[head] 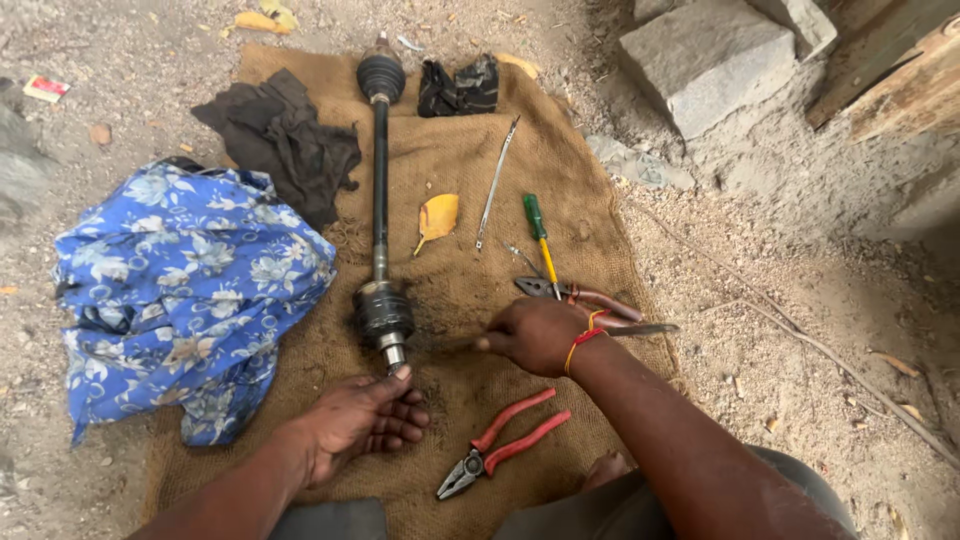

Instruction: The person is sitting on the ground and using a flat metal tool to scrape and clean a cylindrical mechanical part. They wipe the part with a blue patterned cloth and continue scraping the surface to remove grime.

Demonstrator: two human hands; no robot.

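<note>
Burlap sacking bears a drive shaft; left hand fingers, loosely curled, touch its stub end.

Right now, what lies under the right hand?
The right hand covers part of a thin metal tool and the burlap mat. The tool's middle is hidden; plier handles lie just behind.

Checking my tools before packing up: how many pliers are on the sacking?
2: red-handled pliers near the right hand; another pair beyond it, partly hidden.
</note>
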